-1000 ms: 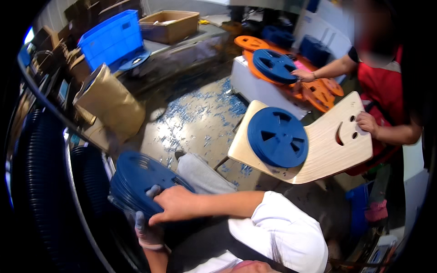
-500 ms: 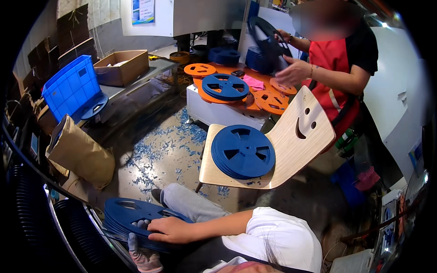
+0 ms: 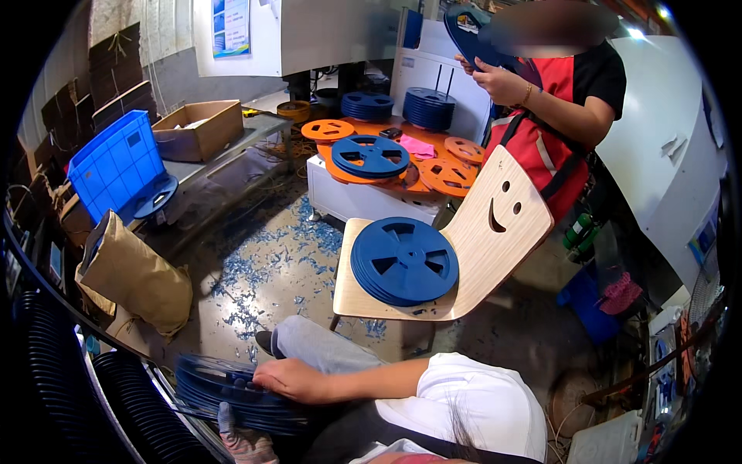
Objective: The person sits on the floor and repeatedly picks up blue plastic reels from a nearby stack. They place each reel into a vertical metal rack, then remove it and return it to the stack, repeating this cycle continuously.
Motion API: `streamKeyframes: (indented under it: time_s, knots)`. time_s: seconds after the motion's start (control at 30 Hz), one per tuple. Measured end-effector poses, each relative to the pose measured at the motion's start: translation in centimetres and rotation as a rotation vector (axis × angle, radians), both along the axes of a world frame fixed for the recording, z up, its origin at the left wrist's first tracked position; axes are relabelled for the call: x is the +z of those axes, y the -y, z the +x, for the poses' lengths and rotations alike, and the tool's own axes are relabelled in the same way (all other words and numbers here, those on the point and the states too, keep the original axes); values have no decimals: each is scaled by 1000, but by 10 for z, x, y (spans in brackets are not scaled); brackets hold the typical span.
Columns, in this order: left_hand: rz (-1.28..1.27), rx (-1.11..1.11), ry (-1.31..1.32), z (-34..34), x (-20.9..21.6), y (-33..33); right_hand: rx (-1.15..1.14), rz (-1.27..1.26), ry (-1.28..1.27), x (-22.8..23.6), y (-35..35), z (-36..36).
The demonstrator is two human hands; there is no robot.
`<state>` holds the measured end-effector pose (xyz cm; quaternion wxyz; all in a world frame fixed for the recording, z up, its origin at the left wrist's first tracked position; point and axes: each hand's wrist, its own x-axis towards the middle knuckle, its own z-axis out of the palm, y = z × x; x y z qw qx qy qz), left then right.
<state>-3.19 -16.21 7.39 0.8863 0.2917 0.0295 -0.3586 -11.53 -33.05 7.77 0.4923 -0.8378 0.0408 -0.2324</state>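
A stack of blue slotted reel discs [image 3: 224,394] lies at the lower left, its top disc smeared by motion. On that top disc, at one of its openings, rests my bare right hand [image 3: 292,380], fingers curled in and closed. My left hand [image 3: 246,442], in a grey glove, is at the near rim of the stack with its thumb up. Its fingers are mostly hidden, and a thin strip beside the thumb is too unclear to name. A second stack of blue discs [image 3: 406,261] sits on a wooden chair [image 3: 506,232] ahead of me.
Across the chair, a person in a red apron [image 3: 553,147] holds up a blue disc [image 3: 475,35]. Behind it stands a table with orange discs [image 3: 448,176] and blue stacks. A blue crate [image 3: 116,162], cardboard box [image 3: 197,127] and brown sack [image 3: 139,271] are left. Blue shavings [image 3: 267,263] litter the floor.
The top disc under my right hand has gone from sharp to blurred, and that hand is slightly higher. The other person has raised their disc. The whole view has shifted a little.
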Motion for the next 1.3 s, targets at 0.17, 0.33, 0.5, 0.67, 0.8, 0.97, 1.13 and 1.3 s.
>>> streamKeyframes:
  time_s: [0.17, 0.33, 0.5, 0.67, 0.8, 0.97, 1.13, 1.3]
  knots:
    - [-94, -21, 6, -7, 11, -12, -94, 406, -112, 19, 29, -15]
    - [-4, -11, 80, 31, -42, -56, -255, 960, 146, 30, 84, -31]
    - [-437, -224, 254, -1, 18, -62, -406, 1232, 545, 24, 135, -51]
    - [-222, -55, 293, -41, 9, -111, -155, 1494, 632, -17, 150, -73]
    - [-151, -39, 240, -49, -2, -143, 88, 1669, 587, -42, 146, -44]
    - [-87, 84, 263, -56, -13, -151, 196, 1807, 553, -71, 159, -8]
    - [5, 52, 300, -63, -7, -154, 210, 1865, 476, -92, 165, 22]
    - [80, 142, 263, -73, -7, -160, 207, 1794, 405, -101, 164, 45]
